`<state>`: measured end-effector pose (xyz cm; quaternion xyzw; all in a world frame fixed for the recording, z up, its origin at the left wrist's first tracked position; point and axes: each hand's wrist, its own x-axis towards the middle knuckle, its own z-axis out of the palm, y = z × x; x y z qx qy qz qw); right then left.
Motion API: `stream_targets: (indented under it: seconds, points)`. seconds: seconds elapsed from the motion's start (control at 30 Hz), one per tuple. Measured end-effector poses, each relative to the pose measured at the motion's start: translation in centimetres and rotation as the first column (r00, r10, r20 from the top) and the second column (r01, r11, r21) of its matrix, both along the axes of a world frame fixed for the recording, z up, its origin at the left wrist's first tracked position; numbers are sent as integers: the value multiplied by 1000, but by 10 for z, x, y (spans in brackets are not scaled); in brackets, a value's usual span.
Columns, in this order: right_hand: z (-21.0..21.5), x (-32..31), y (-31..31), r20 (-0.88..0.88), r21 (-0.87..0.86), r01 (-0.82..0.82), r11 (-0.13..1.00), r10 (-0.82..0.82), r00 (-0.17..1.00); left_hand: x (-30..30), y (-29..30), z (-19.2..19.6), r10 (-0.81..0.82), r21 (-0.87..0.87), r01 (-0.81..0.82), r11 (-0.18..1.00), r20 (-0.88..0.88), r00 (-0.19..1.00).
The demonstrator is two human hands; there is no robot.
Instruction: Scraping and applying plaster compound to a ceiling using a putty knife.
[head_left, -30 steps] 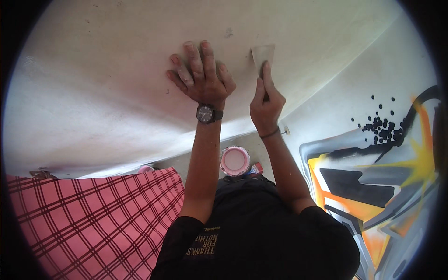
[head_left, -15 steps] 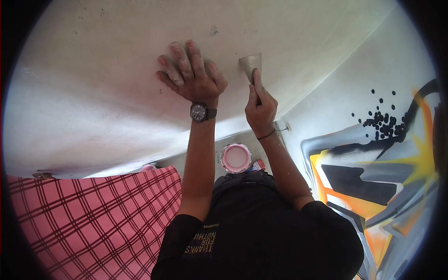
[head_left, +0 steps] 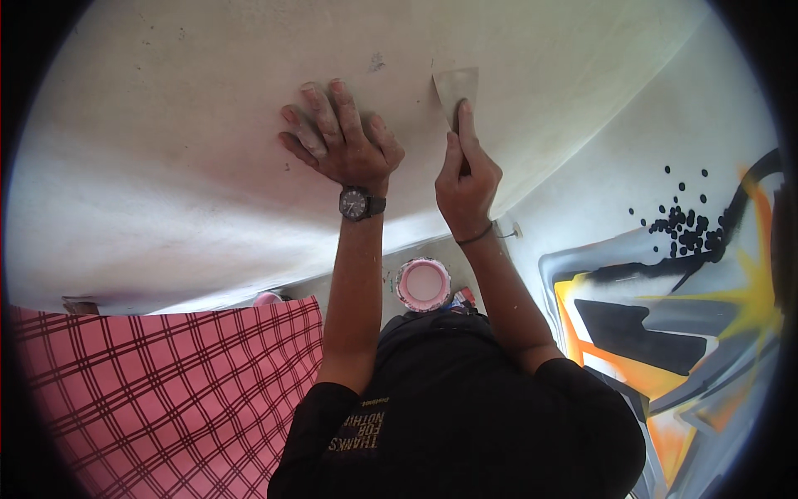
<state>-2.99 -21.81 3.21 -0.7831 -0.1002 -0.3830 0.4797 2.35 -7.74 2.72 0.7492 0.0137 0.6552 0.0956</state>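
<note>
My left hand (head_left: pixel 349 145) rests on the off-white wall (head_left: pixel 224 91) with its fingers spread and whitish dust on the fingertips. A dark watch is on that wrist. To its right, my right hand (head_left: pixel 467 183) grips a putty knife (head_left: pixel 457 90), the index finger stretched along the back of the blade. The blade points up, its wide edge at or close to the wall; whether it touches along its whole width I cannot tell. My hand hides most of the handle. A small dark mark (head_left: pixel 377 61) shows on the wall between the hands.
Below my hands a pink bucket (head_left: pixel 423 284) with spattered rim stands on the floor, a small red and white packet (head_left: pixel 464 299) beside it. A pink checked cloth (head_left: pixel 174 382) fills the lower left. On the right is a wall with a painted mural (head_left: pixel 665 324).
My right hand has slid the putty knife upward and slightly right along the wall, and the blade has turned a little. The left hand stays in place on the wall.
</note>
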Motion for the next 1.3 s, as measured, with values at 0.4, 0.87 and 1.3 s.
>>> stream_targets:
  seconds: [0.4, 0.87, 1.3]
  points:
    - [-28, 13, -44, 89, -58, 109, 992, -104, 991, 9, -38, -4, -17, 25, 16, 1000, 7, 1000]
    - [-68, 0, -65, -103, -84, 70, 994, -79, 992, 16, -57, -10, -32, 35, 32, 999, 1, 999]
    - [-42, 19, -86, 74, -56, 50, 997, -45, 996, 20, -81, -16, -39, 42, 39, 998, 1, 999]
